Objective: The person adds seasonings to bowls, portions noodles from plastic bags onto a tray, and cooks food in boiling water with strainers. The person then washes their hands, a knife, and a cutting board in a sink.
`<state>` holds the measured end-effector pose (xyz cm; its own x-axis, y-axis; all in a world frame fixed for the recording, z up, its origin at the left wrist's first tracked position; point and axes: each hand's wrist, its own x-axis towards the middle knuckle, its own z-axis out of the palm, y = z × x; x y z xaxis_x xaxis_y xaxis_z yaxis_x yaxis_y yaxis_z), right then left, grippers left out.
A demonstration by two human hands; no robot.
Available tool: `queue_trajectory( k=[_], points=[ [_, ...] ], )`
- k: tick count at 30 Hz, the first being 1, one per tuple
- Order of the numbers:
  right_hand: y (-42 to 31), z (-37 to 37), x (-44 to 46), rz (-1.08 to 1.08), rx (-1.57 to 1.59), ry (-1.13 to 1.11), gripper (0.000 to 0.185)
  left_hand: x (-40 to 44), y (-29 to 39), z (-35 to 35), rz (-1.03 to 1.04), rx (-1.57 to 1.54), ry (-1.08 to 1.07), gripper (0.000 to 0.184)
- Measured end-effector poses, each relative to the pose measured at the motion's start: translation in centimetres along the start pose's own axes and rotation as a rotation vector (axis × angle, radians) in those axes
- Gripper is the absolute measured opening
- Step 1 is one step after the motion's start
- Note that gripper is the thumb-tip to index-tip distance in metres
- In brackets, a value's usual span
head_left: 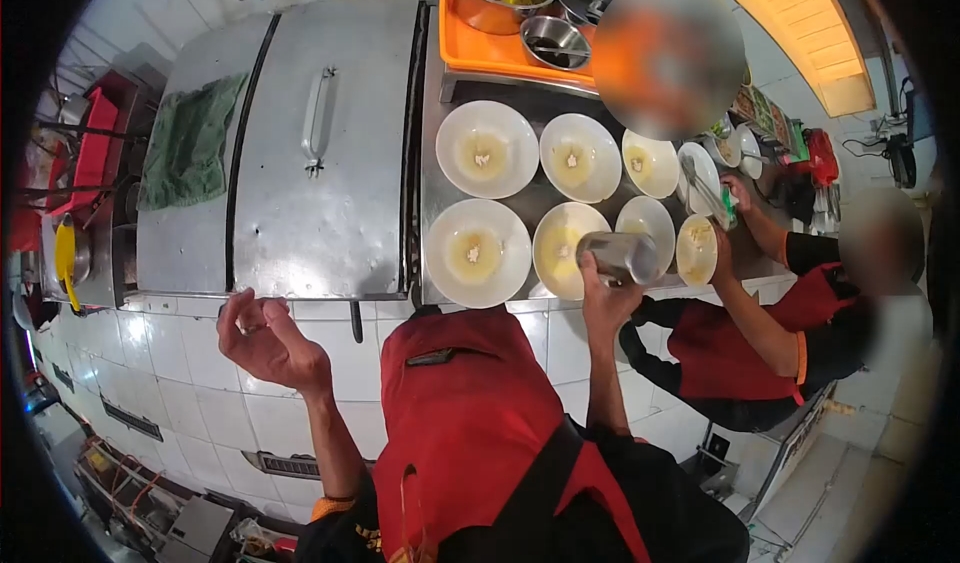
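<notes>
My right hand is wrapped round a steel canister, which is tilted over the front row of bowls. Beneath it is a white bowl with yellowish liquid and a small pale heap inside. To its left stands another white bowl with similar contents, and a back-row bowl sits behind. Partly behind the canister is a further bowl. My left hand hangs in the air by the counter's front edge, fingers loosely bent and apart, with nothing visible in it.
A steel lid with a bar handle and a green cloth lie left. An orange tray at the back bears metal pots. At right, a co-worker holds a bowl and a green-handled utensil.
</notes>
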<state>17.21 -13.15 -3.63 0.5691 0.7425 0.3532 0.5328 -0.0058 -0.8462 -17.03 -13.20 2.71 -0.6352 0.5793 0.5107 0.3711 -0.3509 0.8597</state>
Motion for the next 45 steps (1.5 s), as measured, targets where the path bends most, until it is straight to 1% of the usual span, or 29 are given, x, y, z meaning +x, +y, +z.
queue_trajectory(
  k=[1,3,6,8,9,11,12,13,14,16,18,19,21,23,25,27,29,30,31,32,33,35,36,38,39,40,43,44,45],
  points=[
    [0.2,-0.2,-0.1,0.013,-0.09,-0.032,0.057,-0.2,0.3,0.0,-0.04,0.006,0.001,0.036],
    [0.8,-0.1,0.1,0.001,-0.025,0.1,0.077,-0.4,0.4,0.1,-0.08,0.01,0.014,0.036],
    [-0.4,-1.4,-0.9,0.003,-0.138,0.097,0.078,-1.0,0.6,-1.1,-0.029,0.067,-0.018,0.036],
    [-0.6,-0.6,0.9,0.024,-0.269,-0.051,0.084,-0.4,0.2,-0.2,0.037,0.019,-0.015,0.036],
    [-1.1,-1.2,0.0,0.047,-0.285,-0.052,0.084,-0.6,0.6,-0.4,0.024,0.026,-0.038,0.036],
    [-2.2,-0.4,0.9,0.07,-0.142,0.044,0.082,0.0,0.8,0.9,0.05,-0.078,-0.035,0.036],
    [-2.1,-0.7,1.5,-0.012,-0.199,0.051,0.081,0.1,0.7,1.2,0.055,-0.086,-0.033,0.036],
    [-1.5,-2.1,1.5,0.004,-0.217,0.057,0.081,-0.1,0.9,0.7,0.025,-0.048,-0.031,0.036],
    [-0.8,-2.7,2.9,0.004,-0.051,0.103,0.079,0.0,0.8,0.8,0.011,-0.024,-0.012,0.035],
    [-0.9,-4.3,5.9,-0.1,0.072,0.198,0.07,0.2,0.7,0.4,0.036,0.009,-0.014,0.033],
    [2.4,-6.4,8.1,-0.089,-0.02,0.245,0.075,0.3,1.0,1.0,0.031,0.003,0.018,0.03],
    [3.4,-6.5,8.8,-0.004,0.073,0.223,0.082,0.3,1.2,1.5,0.03,-0.014,0.008,0.03],
    [5.7,-6.2,8.9,-0.027,-0.399,0.163,0.084,0.1,1.5,2.0,0.018,-0.028,-0.006,0.03],
    [6.3,-4.8,10.0,0.014,-0.26,0.249,0.086,0.2,1.6,1.9,0.086,-0.026,-0.024,0.032],
    [8.1,-5.3,8.3,0.002,-0.339,0.279,0.086,-0.2,1.7,1.6,0.096,0.072,-0.047,0.033],
    [5.2,-3.9,10.5,-0.066,-0.134,0.284,0.088,-0.2,0.8,1.4,0.094,0.043,-0.026,0.032],
    [4.4,-5.0,8.8,0.108,-0.346,0.268,0.083,-0.6,1.2,0.1,0.061,0.041,-0.077,0.032],
    [5.0,-4.9,9.1,-0.02,-0.18,0.307,0.084,-0.5,1.3,0.4,0.068,0.067,-0.081,0.032],
    [4.7,-5.1,9.4,0.073,-0.149,0.256,0.082,-0.2,1.1,1.2,0.086,0.084,-0.078,0.032],
    [4.5,-5.2,9.4,0.099,-0.195,0.261,0.081,-0.4,1.2,1.3,-0.016,0.048,-0.033,0.032],
    [4.5,-5.5,8.9,0.131,-0.25,0.256,0.08,-0.3,2.4,2.2,-0.015,0.085,-0.073,0.033],
    [5.1,-5.4,9.4,0.085,-0.141,0.184,0.079,0.0,2.2,2.4,0.045,0.037,-0.085,0.031],
    [5.6,-5.6,8.9,0.136,-0.341,0.177,0.078,-0.1,2.4,2.7,0.048,0.042,-0.11,0.031],
    [5.6,-5.3,9.5,0.099,-0.191,0.219,0.078,-0.1,2.5,3.7,0.095,0.007,-0.11,0.032],
    [5.3,-5.7,9.2,0.09,-0.222,0.178,0.078,-0.1,2.4,3.6,0.049,0.005,-0.102,0.032],
    [5.5,-5.6,8.8,0.143,-0.289,0.252,0.079,-0.4,2.5,3.4,0.031,0.003,-0.134,0.032],
    [6.0,-4.9,9.3,0.091,-0.225,0.183,0.078,-0.3,2.8,5.9,0.023,-0.009,-0.122,0.03],
    [4.2,-4.7,9.1,0.209,-0.319,0.191,0.076,-0.7,3.3,5.4,-0.016,0.024,-0.156,0.029],
    [4.1,-4.4,10.6,0.178,-0.299,0.197,0.076,-0.7,3.2,6.1,-0.001,0.008,-0.127,0.029]
  ],
)
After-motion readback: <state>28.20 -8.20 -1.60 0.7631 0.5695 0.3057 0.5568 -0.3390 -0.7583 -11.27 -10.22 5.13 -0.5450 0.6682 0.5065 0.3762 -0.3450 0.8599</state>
